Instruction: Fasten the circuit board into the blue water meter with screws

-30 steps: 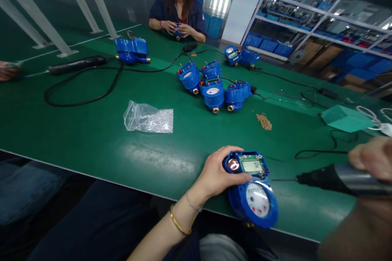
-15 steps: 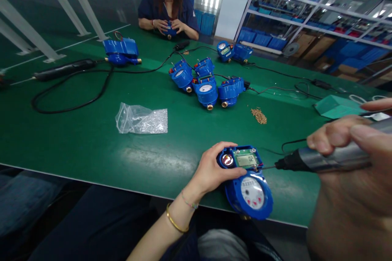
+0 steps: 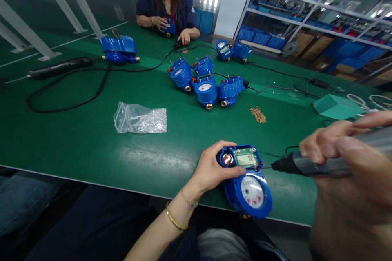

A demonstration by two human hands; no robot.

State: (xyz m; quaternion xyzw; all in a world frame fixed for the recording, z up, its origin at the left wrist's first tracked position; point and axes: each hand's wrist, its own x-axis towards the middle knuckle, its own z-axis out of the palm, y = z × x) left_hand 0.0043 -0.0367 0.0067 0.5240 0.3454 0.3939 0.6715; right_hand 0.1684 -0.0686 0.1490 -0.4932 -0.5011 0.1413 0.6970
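My left hand [image 3: 212, 169] grips a blue water meter [image 3: 246, 181] at the near edge of the green table [image 3: 92, 138]. The meter has a green LCD panel on top and a white dial below. My right hand [image 3: 339, 151] is wrapped round a black and grey electric screwdriver [image 3: 306, 164], close to the camera. The screwdriver's thin bit touches the right edge of the meter's LCD housing.
A cluster of blue meters [image 3: 205, 81] sits mid-table, a clear plastic bag [image 3: 139, 118] to their left and a small pile of brass screws [image 3: 258, 115] to their right. Another screwdriver [image 3: 58, 68] with a black cable lies far left. A co-worker [image 3: 167, 4] sits opposite.
My right hand brought the screwdriver in from the right until its bit reached the meter, where it has stayed. The co-worker's hand has moved onto the table.
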